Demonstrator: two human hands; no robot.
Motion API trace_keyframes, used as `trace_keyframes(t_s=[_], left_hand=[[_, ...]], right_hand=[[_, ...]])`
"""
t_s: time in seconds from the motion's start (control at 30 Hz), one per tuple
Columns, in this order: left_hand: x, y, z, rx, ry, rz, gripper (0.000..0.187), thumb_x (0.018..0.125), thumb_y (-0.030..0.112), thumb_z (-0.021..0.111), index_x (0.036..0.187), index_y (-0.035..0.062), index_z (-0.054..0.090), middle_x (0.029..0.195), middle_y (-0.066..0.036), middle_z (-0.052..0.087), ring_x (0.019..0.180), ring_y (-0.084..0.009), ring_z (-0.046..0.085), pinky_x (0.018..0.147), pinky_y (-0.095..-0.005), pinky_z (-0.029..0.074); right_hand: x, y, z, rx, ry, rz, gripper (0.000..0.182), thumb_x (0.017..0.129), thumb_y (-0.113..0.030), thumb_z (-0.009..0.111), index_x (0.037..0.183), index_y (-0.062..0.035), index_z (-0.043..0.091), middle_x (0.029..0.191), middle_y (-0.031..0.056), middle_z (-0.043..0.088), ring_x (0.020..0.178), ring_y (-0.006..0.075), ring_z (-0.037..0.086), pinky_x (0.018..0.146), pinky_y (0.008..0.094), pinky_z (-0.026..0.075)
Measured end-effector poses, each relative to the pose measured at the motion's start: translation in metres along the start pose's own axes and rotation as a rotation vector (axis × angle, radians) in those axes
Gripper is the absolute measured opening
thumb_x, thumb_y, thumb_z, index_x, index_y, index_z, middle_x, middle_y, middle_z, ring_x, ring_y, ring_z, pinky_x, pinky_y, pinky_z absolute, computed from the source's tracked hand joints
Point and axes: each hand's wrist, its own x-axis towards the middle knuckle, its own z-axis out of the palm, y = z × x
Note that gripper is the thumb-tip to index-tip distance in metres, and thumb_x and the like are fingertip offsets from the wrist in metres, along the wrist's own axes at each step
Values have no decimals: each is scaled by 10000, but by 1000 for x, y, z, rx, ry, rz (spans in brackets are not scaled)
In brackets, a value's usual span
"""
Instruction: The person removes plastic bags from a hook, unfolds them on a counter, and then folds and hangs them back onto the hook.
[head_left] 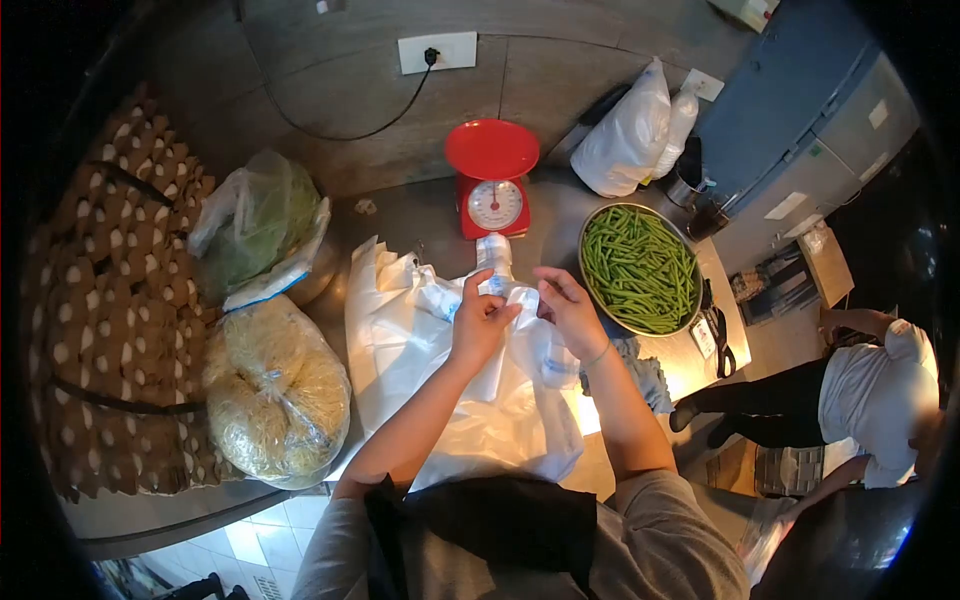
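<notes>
My left hand (483, 328) pinches the white plastic bag (440, 375) between thumb and fingertips. Across from it, my right hand (572, 318) has its fingers bent at the bag's upper edge, and they seem to grip the thin film; the exact contact is hard to make out. White bags with blue print lie in a loose, crumpled heap under both hands. Just beyond the fingers a rolled white bag with blue print (493, 255) rests in front of a red dial scale (494, 180). To the right of my right hand is a large metal bowl of green beans (640, 268).
Stacked egg trays (120, 330) fill the left side. Beside them sit a clear bag of noodles (278, 390) and a bag of green leaves (265, 215). A filled white sack (628, 135) stands at the back right. Another person (870, 395) is at the right, near a steel cabinet (800, 110).
</notes>
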Motion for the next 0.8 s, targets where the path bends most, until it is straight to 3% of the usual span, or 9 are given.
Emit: trace_keyframes(t_s=[0.03,0.2,0.3,0.4,0.5,0.6,0.63,0.73,0.8], left_hand=[[0,1,1,32,-20,-8,647,737,72,706,1264,72,331,712,-41,602,630,-102,550,610,-234,450],[-7,9,7,141,-15,49,614,729,75,713,1232,72,360,743,-55,615,666,-127,581,638,-250,465],[-9,5,7,201,6,63,574,735,79,711,1207,70,385,755,-54,618,681,-126,583,651,-256,469],[-12,4,7,88,-2,61,425,757,98,697,1116,52,474,755,-51,616,686,-114,570,649,-252,463],[-27,31,5,124,-24,76,233,788,129,675,963,23,566,746,-43,610,675,-100,543,634,-241,447],[-53,41,-2,174,0,66,167,799,160,664,822,2,612,738,-61,603,641,-125,522,615,-243,432],[-66,56,-7,220,-7,80,166,796,157,665,828,3,612,741,-70,605,639,-139,529,614,-247,434],[-106,89,-21,279,-14,166,132,785,127,667,835,16,619,754,-91,610,649,-193,564,612,-272,443],[-126,113,-36,286,-59,215,107,777,96,668,836,21,620,757,-93,614,662,-205,578,607,-285,447]], right_hand=[[-1,-4,1,-31,-8,-5,361,809,-62,639,1136,-34,488,759,-2,551,683,70,503,617,208,415],[-1,-14,1,-227,-61,-67,383,778,-17,642,1124,-21,479,782,17,579,696,86,544,606,224,437],[17,-1,-6,112,67,-116,380,763,23,627,1111,-16,480,781,17,582,691,91,560,596,225,451],[32,8,-24,-267,117,-245,405,737,-21,655,1106,-13,488,812,93,624,710,182,618,611,300,491],[30,-3,-31,-1346,83,-227,412,733,-107,662,1102,-18,502,837,175,637,754,310,631,669,391,500],[41,-6,-23,-1470,102,-151,386,745,-173,637,1090,-38,528,845,221,625,799,375,606,709,436,488],[41,-8,-15,-1445,77,-328,244,775,-157,593,991,-42,591,807,185,636,758,366,611,688,422,491],[71,-4,7,-1213,-178,-588,143,782,-138,581,865,-32,630,808,172,638,743,360,609,668,406,490],[89,-7,42,-1064,-260,-479,134,795,-125,567,811,-10,634,792,139,652,707,299,631,652,359,494]])
